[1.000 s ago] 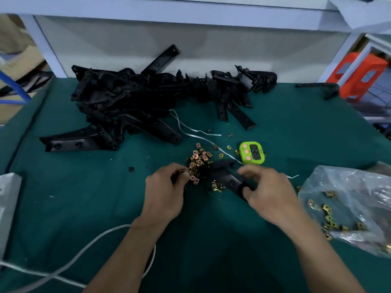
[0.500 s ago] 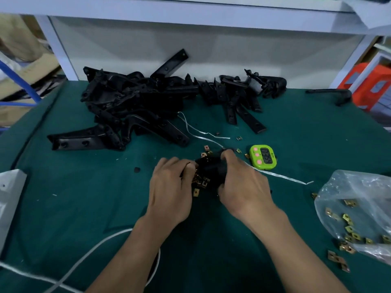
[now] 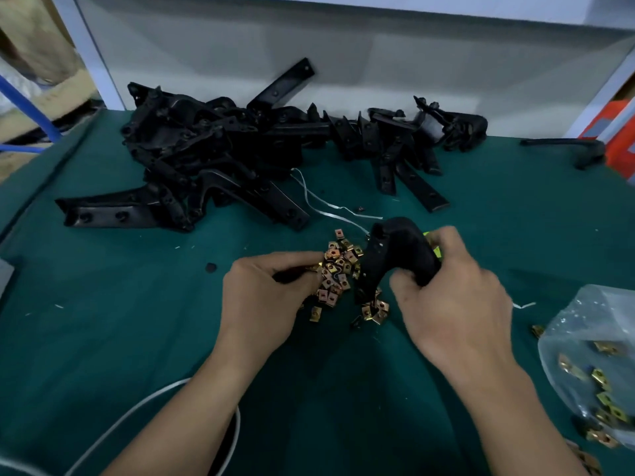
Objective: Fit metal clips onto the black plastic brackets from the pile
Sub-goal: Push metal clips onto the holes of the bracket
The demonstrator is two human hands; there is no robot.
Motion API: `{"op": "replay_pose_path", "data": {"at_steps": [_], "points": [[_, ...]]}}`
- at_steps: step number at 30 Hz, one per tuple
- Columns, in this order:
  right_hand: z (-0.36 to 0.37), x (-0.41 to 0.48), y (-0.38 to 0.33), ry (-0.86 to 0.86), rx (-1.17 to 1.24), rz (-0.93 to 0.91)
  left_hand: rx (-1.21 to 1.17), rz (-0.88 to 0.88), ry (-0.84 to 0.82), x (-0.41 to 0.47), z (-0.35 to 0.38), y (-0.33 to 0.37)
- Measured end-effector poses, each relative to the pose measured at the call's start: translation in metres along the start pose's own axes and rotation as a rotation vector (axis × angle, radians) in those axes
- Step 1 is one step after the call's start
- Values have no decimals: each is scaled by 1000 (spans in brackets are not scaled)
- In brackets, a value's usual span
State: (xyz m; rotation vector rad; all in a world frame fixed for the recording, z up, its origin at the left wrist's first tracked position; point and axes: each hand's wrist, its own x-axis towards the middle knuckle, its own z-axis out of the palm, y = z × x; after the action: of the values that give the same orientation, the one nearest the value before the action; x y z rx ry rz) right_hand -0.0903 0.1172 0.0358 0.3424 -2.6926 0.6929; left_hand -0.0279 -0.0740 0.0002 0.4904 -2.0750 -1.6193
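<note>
A black plastic bracket stands tilted over a heap of small brass-coloured metal clips on the green table. My right hand grips the bracket's right end with curled fingers. Just left of the bracket, my left hand has its fingertips at the left edge of the clip heap and pinches something small there; what it holds is hidden by the fingers. The pile of black brackets lies at the back of the table, beyond both hands.
A clear plastic bag with more clips lies at the right edge. A green timer peeks out behind my right hand. A white cable curves under my left forearm. One lone bracket lies far right; a white wall closes the back.
The two hands have drawn apart. My right hand has tipped the bracket upright and to the right, uncovering the clip heap; my left hand has shifted left onto the clips.
</note>
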Motion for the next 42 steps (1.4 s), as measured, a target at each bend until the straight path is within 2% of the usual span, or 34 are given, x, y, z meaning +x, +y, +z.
{"op": "replay_pose_path", "data": {"at_steps": [6,14,21,28,36,42], "points": [[12,1,6,-225,-154,31,-68,2,5,-2,2,3],[23,1,13,-230,-185,0,-91,62,-73,-7,7,8],[26,2,18,-215,-198,-20,-75,-17,-148,-5,15,4],[27,2,19,-232,-198,-55,-101,-16,-187,-7,21,7],[29,2,22,-240,-176,-37,-208,-112,-175,-10,23,12],[29,3,24,-255,-166,-27,-322,-158,-228,-8,21,11]]}}
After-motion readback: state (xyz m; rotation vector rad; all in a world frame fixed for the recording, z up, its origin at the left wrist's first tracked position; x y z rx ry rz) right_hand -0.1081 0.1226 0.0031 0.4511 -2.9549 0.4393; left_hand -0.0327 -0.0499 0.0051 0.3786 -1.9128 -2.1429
